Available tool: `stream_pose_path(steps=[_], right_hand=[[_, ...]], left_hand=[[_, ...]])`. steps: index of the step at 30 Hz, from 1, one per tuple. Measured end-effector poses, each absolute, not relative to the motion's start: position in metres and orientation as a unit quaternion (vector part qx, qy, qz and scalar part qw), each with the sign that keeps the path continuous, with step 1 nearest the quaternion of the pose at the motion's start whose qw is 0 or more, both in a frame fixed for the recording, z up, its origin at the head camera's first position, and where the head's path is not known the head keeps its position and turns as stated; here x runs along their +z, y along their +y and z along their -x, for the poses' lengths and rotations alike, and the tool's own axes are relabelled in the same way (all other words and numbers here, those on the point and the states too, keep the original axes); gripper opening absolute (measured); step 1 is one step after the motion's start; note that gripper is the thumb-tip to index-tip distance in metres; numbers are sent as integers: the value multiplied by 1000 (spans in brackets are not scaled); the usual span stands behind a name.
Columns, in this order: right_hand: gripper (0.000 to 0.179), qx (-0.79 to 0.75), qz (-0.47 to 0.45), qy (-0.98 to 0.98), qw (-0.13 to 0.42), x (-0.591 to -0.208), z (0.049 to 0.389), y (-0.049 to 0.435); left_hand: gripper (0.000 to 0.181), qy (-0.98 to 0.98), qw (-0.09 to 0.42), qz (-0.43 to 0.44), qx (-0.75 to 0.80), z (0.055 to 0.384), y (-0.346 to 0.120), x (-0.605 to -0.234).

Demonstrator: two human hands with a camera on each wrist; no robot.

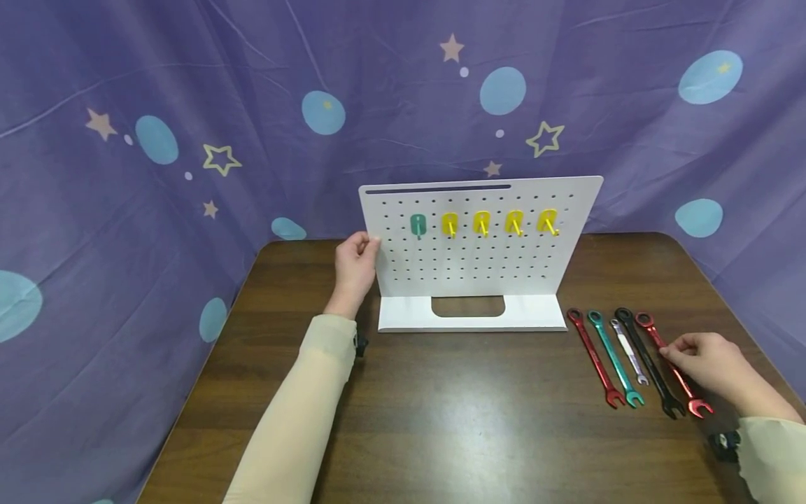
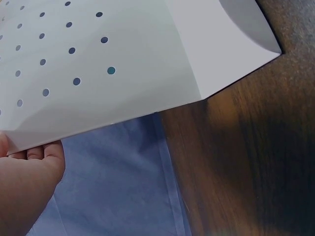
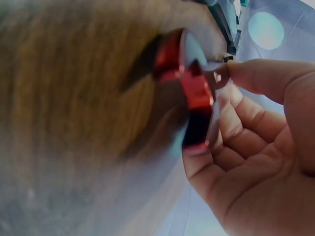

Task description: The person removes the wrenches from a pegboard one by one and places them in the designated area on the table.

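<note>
A white pegboard [image 1: 478,262] stands upright on its flat foot, carrying one green hook [image 1: 418,224] and several yellow hooks [image 1: 481,222] in a row. My left hand [image 1: 355,264] grips the board's left edge, thumb in front and fingers behind, as the left wrist view shows. At the right end of a row of combination wrenches, my right hand [image 1: 708,360] pinches the shaft of a red wrench [image 1: 681,381]. The right wrist view shows its open-end jaw close up and blurred, with thumb and fingers round the shaft. A black wrench [image 1: 648,360] lies just left of it.
Further left in the row lie a small silver wrench [image 1: 630,353], a green wrench [image 1: 616,357] and another red wrench [image 1: 595,357], beside the pegboard's right foot. All are on a brown wooden table [image 1: 428,420]. A purple curtain [image 1: 403,84] hangs behind the table's back edge.
</note>
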State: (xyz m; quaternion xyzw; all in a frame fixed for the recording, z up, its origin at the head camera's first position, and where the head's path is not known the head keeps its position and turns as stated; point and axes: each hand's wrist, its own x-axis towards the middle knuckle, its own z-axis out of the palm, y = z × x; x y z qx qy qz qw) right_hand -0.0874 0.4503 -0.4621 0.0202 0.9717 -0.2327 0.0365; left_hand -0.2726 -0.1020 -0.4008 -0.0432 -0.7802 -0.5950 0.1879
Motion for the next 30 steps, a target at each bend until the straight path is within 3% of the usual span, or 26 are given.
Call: stream_pose_path(steps=[8,22,30], right_hand=[[25,-192,-22,981,0,-465,90,450],[27,-182,-26,983,-2,-466,90,448],[35,-186,-34,982,27,-460,91,448]], left_hand=[[15,-779,187,38,-597,270,-101,-399],[15,-779,183,35,-598,271,-101,-400],[15,-783,167,33,-599,270,-101,-401]])
